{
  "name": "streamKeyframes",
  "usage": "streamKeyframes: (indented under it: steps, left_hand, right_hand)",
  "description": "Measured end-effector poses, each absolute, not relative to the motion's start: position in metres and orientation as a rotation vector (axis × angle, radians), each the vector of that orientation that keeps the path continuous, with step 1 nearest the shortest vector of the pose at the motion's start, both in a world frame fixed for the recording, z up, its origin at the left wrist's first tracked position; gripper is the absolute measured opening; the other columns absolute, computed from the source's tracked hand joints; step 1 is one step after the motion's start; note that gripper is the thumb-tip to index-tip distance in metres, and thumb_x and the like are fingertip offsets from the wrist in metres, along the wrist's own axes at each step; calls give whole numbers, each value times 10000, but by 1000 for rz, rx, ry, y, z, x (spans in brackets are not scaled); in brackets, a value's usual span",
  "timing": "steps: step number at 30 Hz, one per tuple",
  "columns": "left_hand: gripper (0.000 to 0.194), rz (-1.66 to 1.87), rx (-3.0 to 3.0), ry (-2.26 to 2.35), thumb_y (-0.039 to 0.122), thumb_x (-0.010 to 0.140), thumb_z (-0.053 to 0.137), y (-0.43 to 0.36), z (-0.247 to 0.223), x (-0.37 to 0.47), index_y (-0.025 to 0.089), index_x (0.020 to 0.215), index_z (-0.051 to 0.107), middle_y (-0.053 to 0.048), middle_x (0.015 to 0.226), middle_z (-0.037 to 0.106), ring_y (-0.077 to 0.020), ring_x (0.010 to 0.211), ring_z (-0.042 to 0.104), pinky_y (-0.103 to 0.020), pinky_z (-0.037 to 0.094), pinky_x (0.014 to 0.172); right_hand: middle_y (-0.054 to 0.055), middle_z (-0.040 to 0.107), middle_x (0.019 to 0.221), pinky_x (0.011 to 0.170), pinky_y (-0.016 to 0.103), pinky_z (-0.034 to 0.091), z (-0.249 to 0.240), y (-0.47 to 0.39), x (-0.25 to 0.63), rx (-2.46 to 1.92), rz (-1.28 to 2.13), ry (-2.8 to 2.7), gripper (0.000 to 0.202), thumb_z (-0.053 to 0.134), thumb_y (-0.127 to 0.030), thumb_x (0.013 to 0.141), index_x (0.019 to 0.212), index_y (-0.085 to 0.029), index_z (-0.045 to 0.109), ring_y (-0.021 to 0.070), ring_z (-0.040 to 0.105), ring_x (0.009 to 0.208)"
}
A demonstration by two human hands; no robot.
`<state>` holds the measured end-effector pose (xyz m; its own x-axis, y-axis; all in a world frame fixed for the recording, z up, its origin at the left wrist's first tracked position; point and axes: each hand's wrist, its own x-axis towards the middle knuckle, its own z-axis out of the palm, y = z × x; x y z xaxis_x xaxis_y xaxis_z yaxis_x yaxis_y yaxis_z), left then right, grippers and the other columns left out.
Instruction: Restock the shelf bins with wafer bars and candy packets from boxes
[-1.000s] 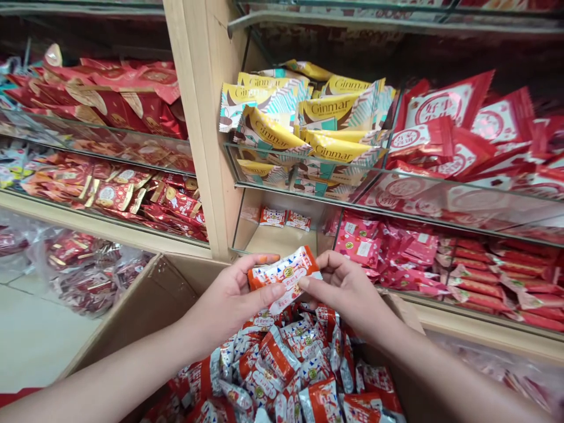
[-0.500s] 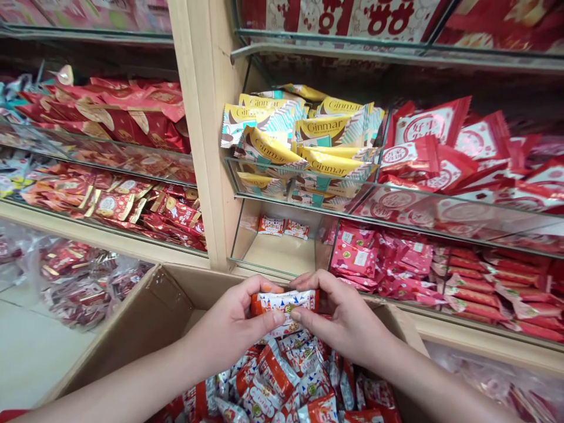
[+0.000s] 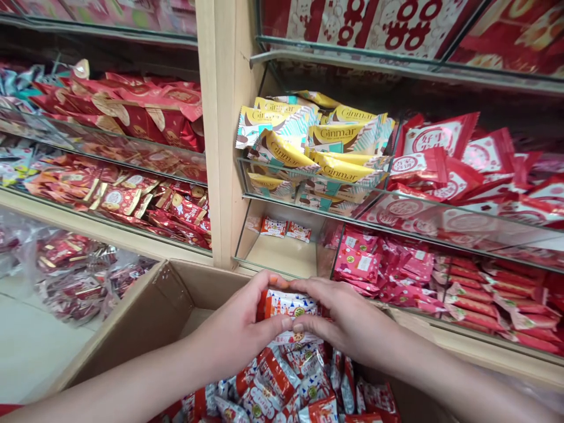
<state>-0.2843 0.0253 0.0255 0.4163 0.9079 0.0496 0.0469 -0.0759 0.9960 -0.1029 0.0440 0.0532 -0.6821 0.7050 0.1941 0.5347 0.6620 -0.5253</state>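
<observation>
Between my two hands is a small snack packet (image 3: 291,303), white and red-orange with blue print, lying crosswise. My left hand (image 3: 247,320) grips its left end, thumb on the front and fingers behind the top edge. From the other side my right hand (image 3: 341,311) grips the right end the same way, and the two thumb tips nearly meet. Below the hands, more packets of the same look (image 3: 277,376) lie heaped in a cardboard box (image 3: 127,329). Two similar packets (image 3: 286,229) rest at the back of a low shelf compartment (image 3: 282,252).
Yellow Ginmar packets (image 3: 339,138) fill the glass-fronted shelf above. Pink packets (image 3: 359,261) lie right of the low compartment, red and white ones (image 3: 434,141) higher up. A wooden upright (image 3: 222,147) divides the shelves. Clear bags of packets (image 3: 74,276) lie on the floor at left.
My hands have closed in around the packet, covering more of its ends, and the packet tips more face-on. The view has shifted slightly, so the shelves appear further right.
</observation>
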Motion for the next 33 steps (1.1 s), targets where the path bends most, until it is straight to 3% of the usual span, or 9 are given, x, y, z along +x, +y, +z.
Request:
streamKeyframes:
  steps: [5,10,13,16,20,24,33]
  left_hand:
    - [404,947,1517,1012,282,821,497,29,28,-288,270,1171,296,11,890,542,-167,846,525,-314,432,751]
    - [657,1112,1479,1237,258,778,523,25,44,-291,296,1298,124,-72,1151,444,-183,863,543,-317,457,699]
    - [616,1050,1605,1429,275,747,543,21,45,-294,307,1283,241,-80,1191,395,-191,832,537,-329,464,654]
    - [457,896,1875,1387,257,760,498,17,40,-294,273,1204,391,-78,1231,368,-245,1024,487,-388,446,816]
    - [506,706,2040,1320,183,747,466,11,31,-290,264,1238,377,-89,1371,227,-269,1236,327,-446,293,1013]
    - [543,653,2064,1303,145,716,472,8,25,-292,274,1237,387,-94,1399,202,-294,1265,296,-474,283,1019]
    - [572,585,2026,1280,189,714,505,12,24,-296,312,1260,385,-80,1437,167,-342,1260,307,-509,288,1006]
  right_hand:
    - [77,637,901,711,301,456,69,56,-116,-998,472,-2650,252,597,-278,796,1013,-149,600,195,592,823]
    - [36,641,876,676,266,446,79,88,-126,-1102,541,-2485,172,574,-264,809,944,-158,592,156,589,782]
    - [57,628,997,724,262,443,78,120,-139,-1349,394,-2437,278,574,-333,804,1018,-155,562,170,583,883]
    - [101,609,1065,755,279,438,68,162,-161,-1693,137,-2499,350,588,-335,786,1079,-147,548,216,569,959]
    - [126,611,1027,738,322,465,45,214,-192,-1904,117,-2532,311,636,-248,753,1033,-126,580,232,586,909]
    - [70,571,1050,759,352,484,21,241,-206,-1911,67,-2563,266,518,-300,860,1070,-139,544,167,572,892]
    - [123,505,1156,846,374,429,-1,256,-199,-1762,-213,-2555,352,557,-278,826,1135,-120,503,225,490,1050]
